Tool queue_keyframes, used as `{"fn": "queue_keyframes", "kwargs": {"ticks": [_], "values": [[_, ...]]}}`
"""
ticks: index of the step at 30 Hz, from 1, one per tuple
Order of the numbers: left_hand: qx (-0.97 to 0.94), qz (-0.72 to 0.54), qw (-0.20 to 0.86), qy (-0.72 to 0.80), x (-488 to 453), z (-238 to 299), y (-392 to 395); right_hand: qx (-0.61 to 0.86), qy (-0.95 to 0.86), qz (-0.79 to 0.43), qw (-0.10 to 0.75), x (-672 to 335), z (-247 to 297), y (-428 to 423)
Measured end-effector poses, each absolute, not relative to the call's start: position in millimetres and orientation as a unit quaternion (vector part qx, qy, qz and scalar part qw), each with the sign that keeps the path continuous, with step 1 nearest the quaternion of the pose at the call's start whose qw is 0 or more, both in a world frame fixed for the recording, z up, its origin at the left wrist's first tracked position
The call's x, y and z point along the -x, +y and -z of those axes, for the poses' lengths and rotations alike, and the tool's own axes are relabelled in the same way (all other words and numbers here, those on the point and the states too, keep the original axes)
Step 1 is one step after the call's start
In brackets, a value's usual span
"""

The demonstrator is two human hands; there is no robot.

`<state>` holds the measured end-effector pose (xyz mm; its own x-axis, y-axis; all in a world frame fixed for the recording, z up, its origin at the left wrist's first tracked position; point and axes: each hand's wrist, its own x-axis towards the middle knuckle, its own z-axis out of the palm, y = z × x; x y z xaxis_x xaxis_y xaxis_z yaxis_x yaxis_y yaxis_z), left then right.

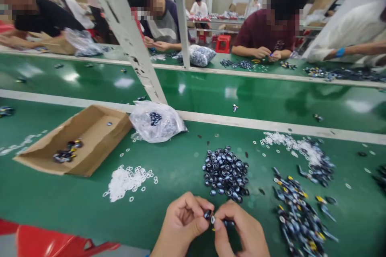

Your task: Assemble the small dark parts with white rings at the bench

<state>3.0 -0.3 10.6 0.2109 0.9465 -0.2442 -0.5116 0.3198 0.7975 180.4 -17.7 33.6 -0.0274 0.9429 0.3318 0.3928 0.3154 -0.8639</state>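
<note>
My left hand [182, 221] and my right hand [241, 229] meet at the near edge of the green table [181, 152]. Both are closed in a pinch around a small dark round part [208, 214]; a small white ring shows at my right thumb tip. Just beyond my hands lies a pile of dark round caps [225, 172]. A heap of white rings [125, 180] sits to the left of it. A pile of dark parts with yellow ends [298, 213] lies to the right.
An open cardboard box [90, 128] with a few dark parts stands at the left, a plastic bag [157, 122] beside it. More rings and parts [301, 150] lie at the right. Several people work across the far table. A red object [45, 241] sits near left.
</note>
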Motion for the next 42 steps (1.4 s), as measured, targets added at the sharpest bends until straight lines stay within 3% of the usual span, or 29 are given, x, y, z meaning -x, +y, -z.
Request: {"fn": "queue_keyframes", "kwargs": {"ticks": [19, 27, 34, 42], "values": [[-0.336, -0.540, 0.654, 0.410, -2.3, -23.9, 3.2, 0.485, -0.725, -0.259, 0.415, -176.9, -49.9, -11.6], [-0.302, -0.511, 0.679, 0.432, -8.8, -26.4, 6.4, 0.471, -0.781, -0.193, 0.362, -183.3, -48.7, -16.7], [-0.179, -0.505, 0.726, 0.432, -12.3, -30.6, -1.2, 0.462, -0.717, -0.315, 0.416, -190.6, -54.8, -5.8], [-0.049, -0.487, 0.773, 0.403, -25.4, -37.9, -3.7, 0.446, -0.663, -0.326, 0.505, -188.7, -61.4, -4.2]]}}
